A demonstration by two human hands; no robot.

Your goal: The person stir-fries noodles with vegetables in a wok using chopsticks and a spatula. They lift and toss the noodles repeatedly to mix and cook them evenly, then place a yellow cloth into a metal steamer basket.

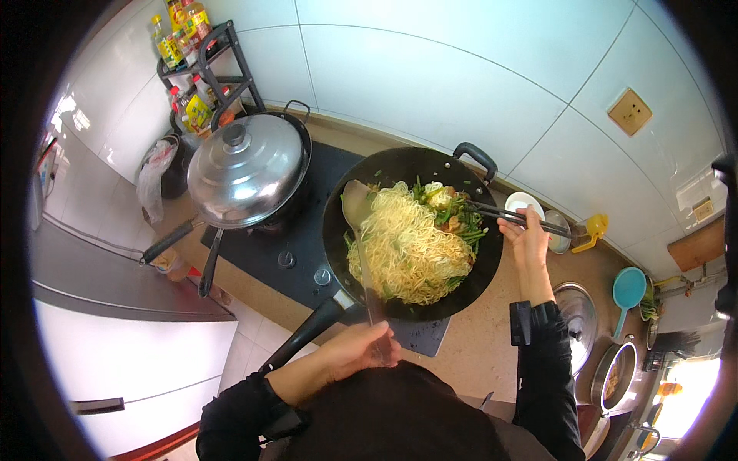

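A large black wok stands on the dark cooktop, filled with pale noodles and, at the upper right, green beans with brown pieces. My left hand is closed around the handle of a long spatula or ladle, whose broad head rests at the wok's left side against the noodles. Dark chopsticks are held in my right hand, beyond the wok's right rim; their tips reach over the green beans. The wok's long black handle passes beside my left forearm.
Left on the cooktop sits a pan under a domed metal lid. A black rack holds bottles behind it. At right are a white bowl, a glass lid, a blue ladle and a metal pot.
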